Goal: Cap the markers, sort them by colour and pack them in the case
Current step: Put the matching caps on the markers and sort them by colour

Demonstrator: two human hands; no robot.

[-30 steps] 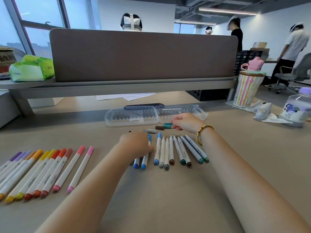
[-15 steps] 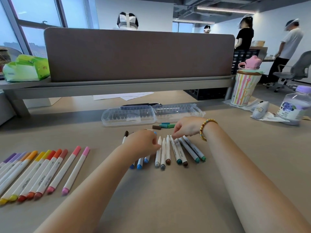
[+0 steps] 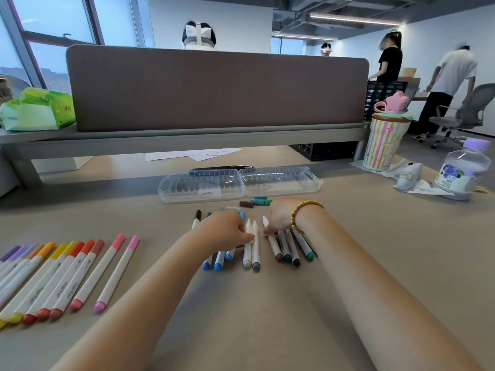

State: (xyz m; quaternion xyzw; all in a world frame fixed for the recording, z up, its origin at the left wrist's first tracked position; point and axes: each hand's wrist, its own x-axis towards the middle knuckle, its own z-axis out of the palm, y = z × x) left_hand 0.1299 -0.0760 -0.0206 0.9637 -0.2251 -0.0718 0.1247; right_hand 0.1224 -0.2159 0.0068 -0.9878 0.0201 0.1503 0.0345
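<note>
Left hand [image 3: 227, 231]: knuckles up over the blue markers [image 3: 218, 259] at mid-desk, fingers curled down onto them; thumb tip touching the nearer of two grey markers [image 3: 253, 247]; whether anything is actually gripped, impossible to tell from above.
Right hand [image 3: 280, 219]: bent at the wrist over the far ends of the brown and teal markers [image 3: 290, 249], fingers folded under and out of sight, thumb against the leftmost barrel; pinching or merely pressing, cannot tell.
Grey pair: side by side between the two hands, coloured ends toward the camera, white tips pointing away.
Black marker [image 3: 197, 218]: just left of the left hand, black cap at its far end.
Loose caps [image 3: 255, 202]: brown and teal ones in a small cluster just beyond the hands, a pale one nearer the left hand.
Case [image 3: 239, 183]: clear plastic, lying open in two halves beyond the caps, no markers visible in it.
Sorted row [image 3: 61, 277]: purple through yellow, orange and red to pink, capped and parallel at the left edge of the desk [image 3: 267, 317], well apart from the hands.
Bracelet [image 3: 300, 212]: gold beads on the right wrist.
Desk's right end: striped cup [image 3: 383, 140] with a pink lid, clear bottle [image 3: 460, 170] with a lilac cap.
Background: grey divider panel [image 3: 217, 87]; people standing at far right.
</note>
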